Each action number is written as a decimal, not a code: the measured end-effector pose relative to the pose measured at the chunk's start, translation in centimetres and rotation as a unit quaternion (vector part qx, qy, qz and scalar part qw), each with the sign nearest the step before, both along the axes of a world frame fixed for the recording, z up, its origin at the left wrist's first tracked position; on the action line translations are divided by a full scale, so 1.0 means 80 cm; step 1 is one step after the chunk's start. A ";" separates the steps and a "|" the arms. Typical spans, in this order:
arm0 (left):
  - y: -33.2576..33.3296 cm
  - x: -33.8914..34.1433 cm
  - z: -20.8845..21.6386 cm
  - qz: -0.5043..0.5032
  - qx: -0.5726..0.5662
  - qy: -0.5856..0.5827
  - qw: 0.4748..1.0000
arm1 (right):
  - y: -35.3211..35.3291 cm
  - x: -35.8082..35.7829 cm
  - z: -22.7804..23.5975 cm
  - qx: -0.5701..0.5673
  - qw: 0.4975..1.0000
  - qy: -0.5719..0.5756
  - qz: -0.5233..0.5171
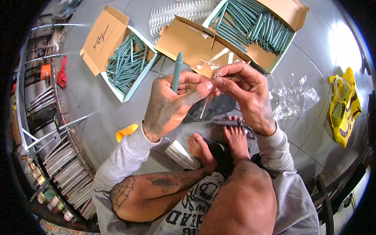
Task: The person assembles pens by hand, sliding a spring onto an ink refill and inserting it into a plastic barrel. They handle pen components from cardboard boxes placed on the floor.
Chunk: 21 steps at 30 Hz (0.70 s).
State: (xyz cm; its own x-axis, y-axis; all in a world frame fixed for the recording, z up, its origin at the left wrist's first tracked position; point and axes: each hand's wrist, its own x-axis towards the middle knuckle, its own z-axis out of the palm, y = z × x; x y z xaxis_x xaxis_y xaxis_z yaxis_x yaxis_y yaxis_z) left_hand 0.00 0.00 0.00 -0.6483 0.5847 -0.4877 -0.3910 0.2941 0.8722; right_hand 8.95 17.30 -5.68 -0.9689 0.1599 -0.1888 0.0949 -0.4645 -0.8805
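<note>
My left hand [164, 103] is closed around a green pen [177, 72], which stands up between thumb and fingers with its tapered end on top. Just to the right, the fingertips of my right hand [250, 92] are pinched on a small clear plastic piece [216, 74]. The thumbs of both hands almost meet there; the piece's exact shape is too small to make out. Past my hands lie an open box [125, 97] of loose green pens on the left and a larger open box [270, 70] with rows of similar pens on the right.
Between the boxes is a cardboard flap [176, 43] with clear scraps. Spiky clear plastic [172, 17] lies behind. Crumpled clear film [295, 100] and a yellow bag [344, 109] are at right. A dark flat object [219, 105] lies below my hands. A shelf rack [66, 176] lines the left.
</note>
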 end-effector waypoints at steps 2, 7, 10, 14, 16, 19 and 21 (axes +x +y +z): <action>0.000 0.002 0.001 0.030 -0.007 0.016 0.999 | -0.002 0.000 -0.003 0.045 0.999 0.016 -0.011; 0.006 0.003 0.008 0.078 0.001 0.012 0.997 | -0.010 -0.002 -0.002 0.268 0.940 0.174 -0.117; 0.009 0.006 0.019 0.075 -0.014 0.020 0.997 | -0.014 0.001 0.000 0.229 0.950 0.162 -0.138; 0.010 0.005 0.026 0.034 -0.015 0.067 0.997 | -0.013 0.001 0.000 0.198 0.955 0.163 -0.148; 0.008 0.009 0.023 0.026 0.016 0.083 0.996 | -0.012 0.005 0.006 0.175 0.963 0.150 -0.139; 0.006 0.006 0.021 -0.005 -0.006 0.112 0.994 | -0.016 0.012 0.016 0.053 0.983 0.078 -0.157; 0.006 0.006 0.020 -0.019 -0.020 0.136 0.990 | -0.010 0.013 0.023 0.026 0.990 0.053 -0.128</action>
State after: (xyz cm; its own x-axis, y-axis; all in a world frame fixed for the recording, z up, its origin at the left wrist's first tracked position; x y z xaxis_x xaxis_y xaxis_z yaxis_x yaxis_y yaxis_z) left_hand 0.46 0.51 1.57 -0.7366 0.5951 -0.3213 -0.1305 0.3411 0.9309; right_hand 10.03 16.52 -3.83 -0.9091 0.4100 -0.0733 -0.1144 -0.4149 -0.9027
